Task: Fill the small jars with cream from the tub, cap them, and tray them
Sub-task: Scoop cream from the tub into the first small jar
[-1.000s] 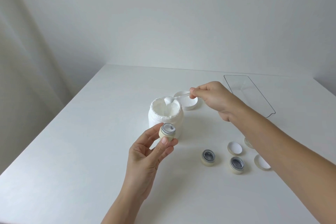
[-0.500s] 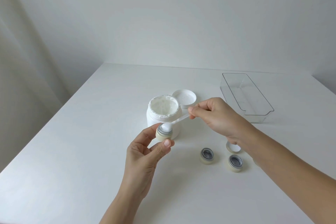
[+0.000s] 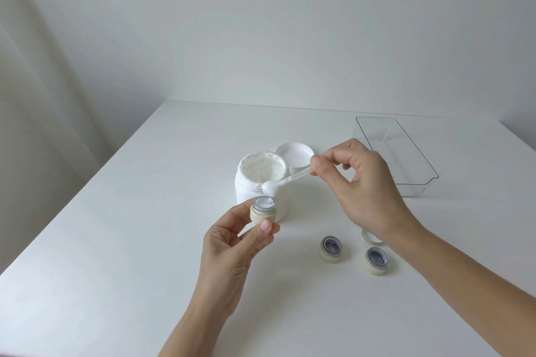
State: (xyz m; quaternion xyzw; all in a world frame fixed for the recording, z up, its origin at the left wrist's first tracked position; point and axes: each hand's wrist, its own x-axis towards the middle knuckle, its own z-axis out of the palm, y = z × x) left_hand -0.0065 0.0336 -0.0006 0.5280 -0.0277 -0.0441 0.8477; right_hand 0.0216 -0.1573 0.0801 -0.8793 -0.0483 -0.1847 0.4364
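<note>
My left hand [image 3: 232,249] holds a small cream-coloured jar [image 3: 263,211] upright in its fingertips, just in front of the open white tub [image 3: 262,182]. White cream sits in the jar's mouth. My right hand [image 3: 362,185] pinches a small clear spatula [image 3: 285,181] whose tip carries a blob of cream just above the jar, a thin strand joining them. Two more open small jars [image 3: 331,248] [image 3: 376,261] stand on the table to the right. A small cap [image 3: 369,236] is partly hidden behind my right wrist.
The tub's white lid [image 3: 294,153] lies upside down behind the tub. A clear plastic tray [image 3: 397,153] stands at the back right of the white table [image 3: 130,240]. A wall and a curtain lie beyond the far and left edges.
My right hand carried the loaded spatula from the tub down to the held jar, put cream in, and has now lifted the tip slightly. The left hand stayed almost still.
</note>
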